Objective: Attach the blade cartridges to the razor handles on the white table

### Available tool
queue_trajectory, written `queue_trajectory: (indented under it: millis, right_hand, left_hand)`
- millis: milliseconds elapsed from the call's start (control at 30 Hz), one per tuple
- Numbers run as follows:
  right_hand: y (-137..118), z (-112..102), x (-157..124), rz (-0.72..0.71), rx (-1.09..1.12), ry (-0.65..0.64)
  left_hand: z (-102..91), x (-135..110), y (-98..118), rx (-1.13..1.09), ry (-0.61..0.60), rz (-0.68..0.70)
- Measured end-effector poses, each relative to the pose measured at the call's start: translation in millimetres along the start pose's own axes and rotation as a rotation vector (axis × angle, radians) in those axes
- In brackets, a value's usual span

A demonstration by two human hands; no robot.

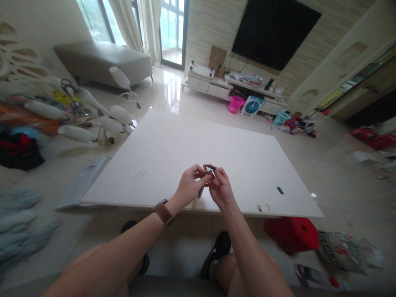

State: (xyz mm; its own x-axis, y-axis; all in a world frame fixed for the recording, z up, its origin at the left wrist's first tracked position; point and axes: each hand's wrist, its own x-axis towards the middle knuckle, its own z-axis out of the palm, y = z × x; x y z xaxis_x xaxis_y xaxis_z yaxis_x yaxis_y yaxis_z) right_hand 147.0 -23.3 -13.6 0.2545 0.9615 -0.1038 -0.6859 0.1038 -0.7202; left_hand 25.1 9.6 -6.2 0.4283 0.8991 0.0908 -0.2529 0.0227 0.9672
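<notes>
Bare forearms (130, 243) rise from the bottom of the frame, and both hands meet just above them at the centre. Left hand (189, 186), with a brown-strapped watch (163, 212) at the wrist, pinches one side of a small dark part (209, 168) that shows a glint of metal. Right hand (220, 189) pinches the other side, fingertips closed tight on it. The part is up in the air over the near edge of the white board (173, 144), and a thin dark bit hangs down between the hands.

The risk, as I judge it: a piece this small, gripped by fingertips alone, could slip. It might bounce off the board and skitter across the glossy floor (340, 194) or under the red stool (292, 234) at lower right.

Writing now: the plastic bag (349, 249) at lower right carries print, but it's too blurred to read. No brand shows elsewhere.
</notes>
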Motion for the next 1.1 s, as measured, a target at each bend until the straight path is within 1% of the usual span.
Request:
queue_trajectory:
  millis: [500,700,1100]
  right_hand:
    - [-0.9,-0.7,0.2,-0.009,0.0,-0.006]
    - [-2.0,0.7,-1.0,-0.023,-0.029,-0.035]
    - [-4.7,2.5,-2.5,-0.016,0.004,-0.018]
  left_hand:
    - [0.5,0.5,-0.9,0.005,0.025,0.021]
    - [1.1,-1.8,0.6,-0.017,0.025,0.012]
    - [0.7,-2.1,1.7,0.002,0.039,0.027]
